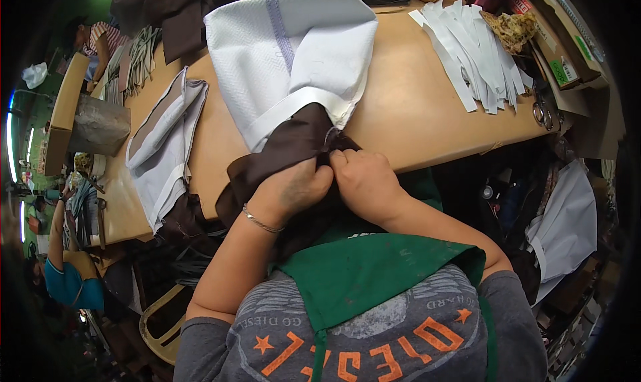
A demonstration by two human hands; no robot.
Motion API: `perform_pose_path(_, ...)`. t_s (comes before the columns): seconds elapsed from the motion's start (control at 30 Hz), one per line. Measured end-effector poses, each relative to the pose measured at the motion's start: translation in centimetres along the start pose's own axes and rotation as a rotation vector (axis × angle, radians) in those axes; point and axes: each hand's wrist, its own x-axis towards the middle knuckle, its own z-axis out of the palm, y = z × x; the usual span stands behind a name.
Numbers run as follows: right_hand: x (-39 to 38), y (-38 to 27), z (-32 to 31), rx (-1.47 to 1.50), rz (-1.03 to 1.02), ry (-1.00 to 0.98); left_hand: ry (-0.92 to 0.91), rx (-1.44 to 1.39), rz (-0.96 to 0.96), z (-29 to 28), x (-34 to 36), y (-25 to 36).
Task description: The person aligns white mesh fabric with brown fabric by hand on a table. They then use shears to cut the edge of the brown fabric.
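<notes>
A white textured fabric piece [250,55] with a purple stripe lies on the table, a white band along its near end. Dark brown cloth [294,134] comes out from that end and hangs over the table's front edge. My left hand [297,187], a bracelet at its wrist, is closed on the brown cloth. Close beside it, my right hand [366,180] pinches the same cloth, knuckles up. The fingertips of both hands are mostly hidden, and the cloth between them is bunched.
A similar white piece [157,142] with brown cloth lies at left. White strips [467,55], scissors [544,115] and a cardboard box [567,48] are at right. Another white piece [567,225] hangs lower right. Two people work at far left, near a plastic chair [157,322].
</notes>
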Motion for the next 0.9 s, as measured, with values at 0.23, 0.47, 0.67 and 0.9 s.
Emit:
perform_pose_path(0.23,0.4,-1.1,-0.8,0.247,-0.041,-0.166,0.339,-1.777,0.287,3.5,-0.5,-0.3)
perform_pose_path(0.47,0.0,-1.7,1.3,0.294,-0.114,-0.351,0.198,-2.032,-0.276,4.4,-1.6,-0.3)
perform_pose_path(0.67,-0.6,-1.4,2.7,0.457,-0.209,-0.241,0.113,-2.046,-0.307,2.7,-1.5,-0.7)
perform_pose_path(0.9,1.1,-3.3,4.0,0.889,0.066,-0.266,0.134,-1.222,0.059,3.5,-2.0,-4.1)
